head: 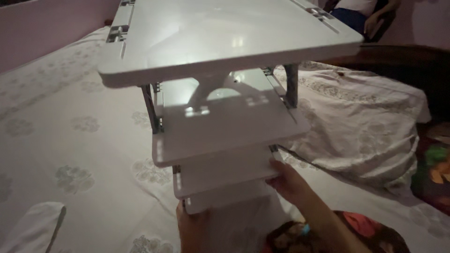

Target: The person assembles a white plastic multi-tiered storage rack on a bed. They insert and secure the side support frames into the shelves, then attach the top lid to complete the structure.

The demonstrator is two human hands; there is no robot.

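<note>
Head view, rack: a white tiered rack stands upright on the bed, shelves in place.
Left hand: steadies the bottom shelf; grip probably loose, dim light.
Right hand: grasps the lower shelf edge.

The white tiered shelf rack fills the middle of the view and blocks the way forward. Between its shelves there are open gaps, but the grey corner posts narrow them at the sides. On the left, the patterned bedsheet lies flat and gives wide free room. On the right, a bunched white blanket rises just beside the rack and crowds this side.
</note>
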